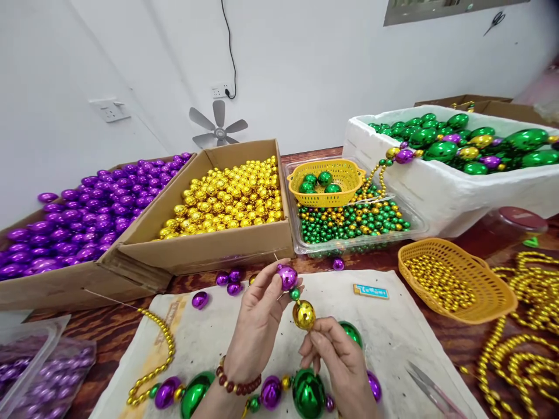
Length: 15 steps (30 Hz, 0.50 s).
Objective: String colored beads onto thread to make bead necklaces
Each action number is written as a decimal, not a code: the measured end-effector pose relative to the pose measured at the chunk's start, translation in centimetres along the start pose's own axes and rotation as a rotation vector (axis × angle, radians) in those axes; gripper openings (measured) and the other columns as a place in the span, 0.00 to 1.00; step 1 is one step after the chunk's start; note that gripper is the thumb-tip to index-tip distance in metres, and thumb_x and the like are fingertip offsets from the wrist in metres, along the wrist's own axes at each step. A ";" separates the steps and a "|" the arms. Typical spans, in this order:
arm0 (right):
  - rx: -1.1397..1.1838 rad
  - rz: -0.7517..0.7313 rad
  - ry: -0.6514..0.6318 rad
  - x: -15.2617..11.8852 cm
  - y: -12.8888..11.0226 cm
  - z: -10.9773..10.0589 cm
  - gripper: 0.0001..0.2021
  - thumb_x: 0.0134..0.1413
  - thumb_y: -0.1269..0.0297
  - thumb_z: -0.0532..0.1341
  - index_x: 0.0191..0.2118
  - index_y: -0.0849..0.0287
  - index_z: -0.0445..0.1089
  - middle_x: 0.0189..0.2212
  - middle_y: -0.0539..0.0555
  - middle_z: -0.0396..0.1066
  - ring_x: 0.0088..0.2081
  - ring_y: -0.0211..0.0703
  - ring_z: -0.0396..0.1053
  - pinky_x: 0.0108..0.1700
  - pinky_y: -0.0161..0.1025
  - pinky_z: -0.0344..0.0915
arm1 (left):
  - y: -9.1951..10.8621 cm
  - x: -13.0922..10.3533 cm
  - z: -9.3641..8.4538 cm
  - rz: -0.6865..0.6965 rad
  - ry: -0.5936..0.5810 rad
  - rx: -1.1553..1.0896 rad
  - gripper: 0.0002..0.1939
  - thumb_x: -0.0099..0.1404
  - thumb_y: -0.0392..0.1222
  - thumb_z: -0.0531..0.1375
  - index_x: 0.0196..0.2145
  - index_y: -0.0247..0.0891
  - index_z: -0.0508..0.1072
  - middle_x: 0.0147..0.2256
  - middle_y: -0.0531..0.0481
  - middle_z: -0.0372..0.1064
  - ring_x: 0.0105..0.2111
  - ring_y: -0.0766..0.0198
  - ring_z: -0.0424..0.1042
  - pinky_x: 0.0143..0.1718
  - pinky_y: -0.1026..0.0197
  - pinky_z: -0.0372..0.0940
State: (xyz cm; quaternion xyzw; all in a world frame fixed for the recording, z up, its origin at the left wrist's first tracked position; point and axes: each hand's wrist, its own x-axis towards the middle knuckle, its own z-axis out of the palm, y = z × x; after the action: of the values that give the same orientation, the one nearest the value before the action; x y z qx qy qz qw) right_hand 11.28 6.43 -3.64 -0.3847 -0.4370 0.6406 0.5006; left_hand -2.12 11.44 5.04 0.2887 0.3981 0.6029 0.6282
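My left hand [257, 317], a beaded bracelet [238, 381] at its wrist, pinches a shiny purple bead [287, 278] above the cloth. A thin needle-like tip [276, 256] shows just over that bead. Below it hang a small green bead [294, 294] and a gold bead [304, 315] in line. My right hand [334, 355] has thumb and fingers closed at the gold bead's lower edge. Under both hands lies a strand with large green beads [308, 393], purple beads [271, 392] and small gold ones, partly hidden by my arms.
Cardboard boxes hold purple balls [100, 203] and gold balls [227, 198]. A clear tray [301, 247] carries small beads and a yellow basket [325, 201]. At right are a foam box [393, 180], another basket [493, 311], gold bead strings [502, 361] and scissors [430, 387] on the cloth [384, 326].
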 end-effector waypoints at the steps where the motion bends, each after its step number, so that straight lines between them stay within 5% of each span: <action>1: 0.016 -0.004 -0.043 0.0 0.0 -0.2 0.12 0.64 0.56 0.55 0.39 0.61 0.67 0.29 0.54 0.73 0.27 0.39 0.72 0.26 0.33 0.63 | -0.1 0.0 0.0 -0.004 0.001 -0.009 0.15 0.66 0.40 0.59 0.50 0.40 0.72 0.42 0.46 0.73 0.42 0.59 0.72 0.49 0.55 0.65; 9: 0.154 -0.022 0.095 0.5 1.8 -1.2 0.15 0.58 0.54 0.62 0.30 0.62 0.69 0.24 0.53 0.73 0.19 0.32 0.68 0.17 0.24 0.52 | -0.1 0.7 0.3 -0.091 -0.163 0.114 0.17 0.66 0.44 0.58 0.51 0.38 0.72 0.50 0.40 0.70 0.48 0.54 0.70 0.52 0.55 0.63; 12: 0.191 -0.060 0.113 0.9 2.3 -1.4 0.17 0.57 0.51 0.62 0.29 0.63 0.69 0.20 0.51 0.71 0.14 0.28 0.63 0.15 0.23 0.47 | 0.1 3.8 1.6 -0.048 -0.260 0.267 0.21 0.69 0.50 0.51 0.51 0.35 0.71 0.50 0.37 0.70 0.49 0.51 0.70 0.53 0.51 0.63; 15: 0.178 -0.042 0.129 1.1 2.6 -1.5 0.20 0.55 0.47 0.62 0.28 0.62 0.69 0.13 0.47 0.65 0.11 0.27 0.57 0.14 0.24 0.43 | -0.6 9.3 4.0 0.172 -0.400 0.747 0.17 0.69 0.47 0.52 0.48 0.37 0.73 0.48 0.40 0.71 0.46 0.53 0.72 0.49 0.53 0.65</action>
State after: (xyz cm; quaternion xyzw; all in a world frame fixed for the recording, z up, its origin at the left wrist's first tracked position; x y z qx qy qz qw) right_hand 11.63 7.43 -6.68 -0.3700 -0.3533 0.6401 0.5731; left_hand 1.20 21.02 5.24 0.6396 0.4339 0.3997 0.4928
